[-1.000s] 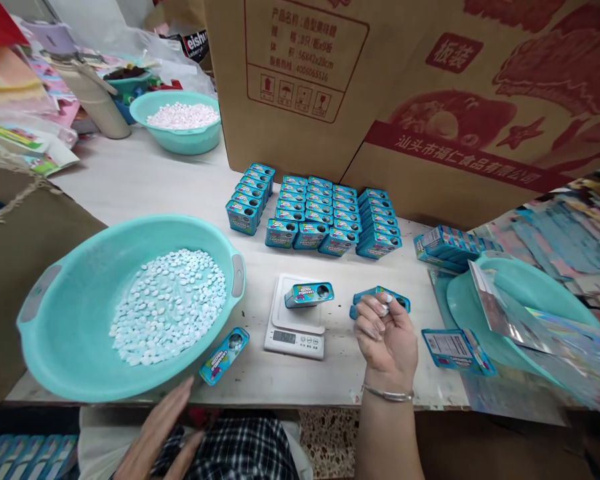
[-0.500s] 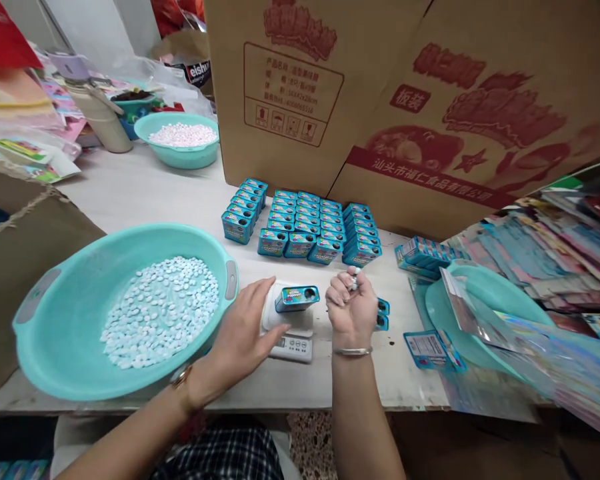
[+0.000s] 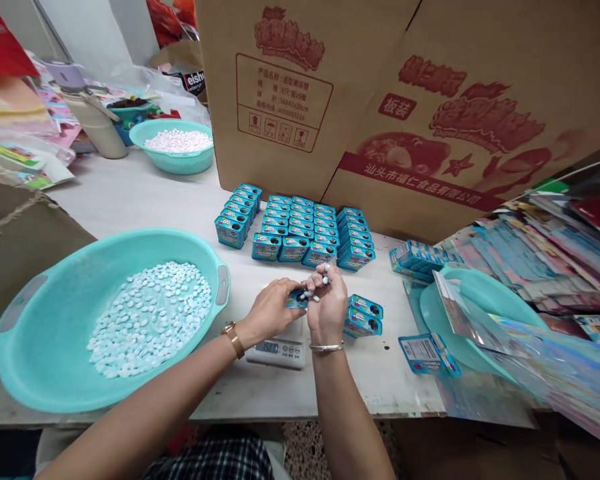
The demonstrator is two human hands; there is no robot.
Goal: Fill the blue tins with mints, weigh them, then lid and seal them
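Facing a "板装" carton (image 3: 280, 160), left fingers (image 3: 283, 288) hold a blue container (image 3: 295, 300), right fingers (image 3: 313, 280) cup candies (image 3: 307, 294).

carton (image 3: 290, 80): top cut off | scale (image 3: 276, 355): partly hidden by hands (image 3: 269, 310) | plaid cloth (image 3: 225, 455): bottom cut off

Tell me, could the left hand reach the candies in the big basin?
Probably yes: the basin is open and close by, and nothing covers the candies. But the left hand has hold of a box, so it would likely need to let go first.
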